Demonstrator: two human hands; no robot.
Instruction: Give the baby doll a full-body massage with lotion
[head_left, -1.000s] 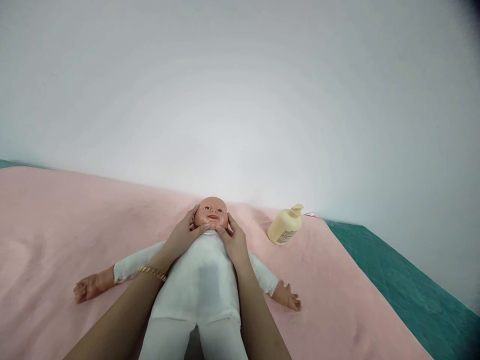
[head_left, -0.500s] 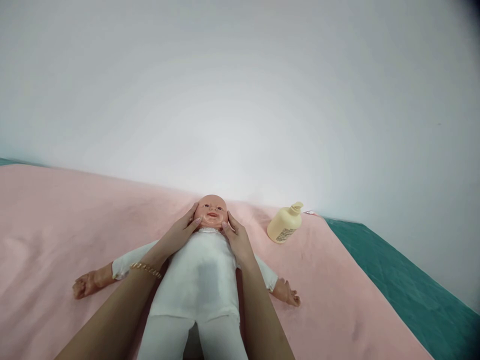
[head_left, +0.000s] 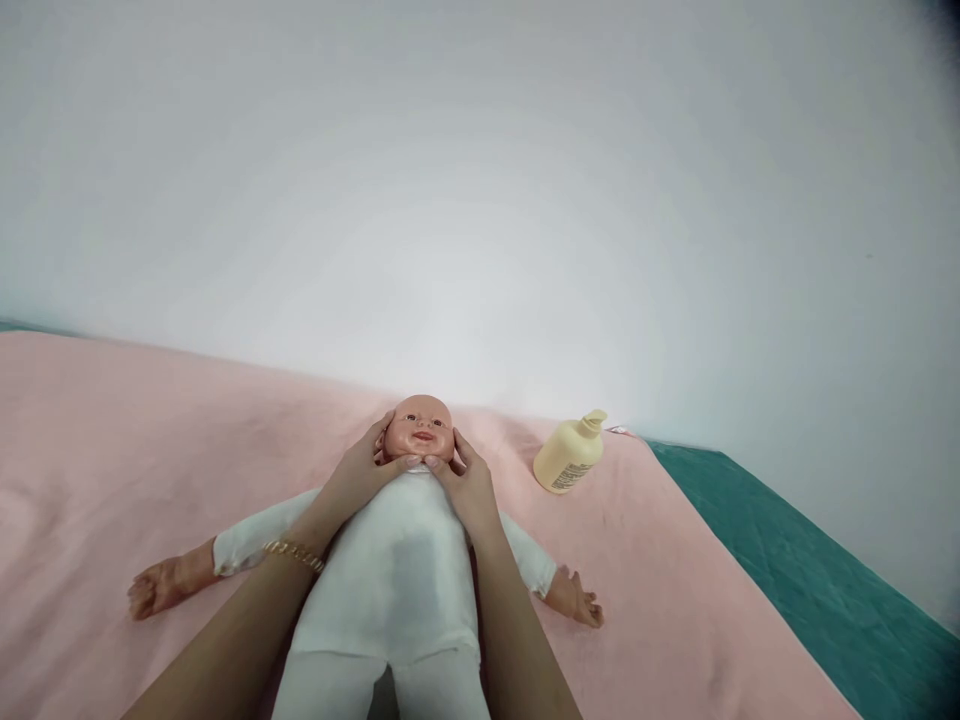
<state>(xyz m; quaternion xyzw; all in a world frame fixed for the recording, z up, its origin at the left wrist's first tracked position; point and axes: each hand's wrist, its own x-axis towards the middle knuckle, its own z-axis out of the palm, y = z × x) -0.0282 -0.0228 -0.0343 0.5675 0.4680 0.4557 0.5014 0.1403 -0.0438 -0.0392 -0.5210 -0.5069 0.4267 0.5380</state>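
A baby doll (head_left: 420, 560) with a white cloth body lies on its back, its arms spread to both sides. My left hand (head_left: 367, 462) cups the left side of the doll's head (head_left: 423, 422), fingers around the ear and thumb laid below the chin. On the opposite side my right hand (head_left: 466, 480) holds the head the same way. The two thumb tips nearly meet under the doll's mouth. A gold bracelet (head_left: 294, 553) circles my left wrist. The backs of my hands hide parts of the doll's shoulders.
A pale yellow pump bottle (head_left: 568, 455) stands to the right of the doll's head. Beneath everything is a pink cloth (head_left: 660, 580), with a green surface (head_left: 795, 540) showing past its right edge. A white wall (head_left: 480, 200) rises behind.
My thumbs have slid from the doll's cheeks inward and down to the middle of its chin. My other fingers stay at the sides of its head.
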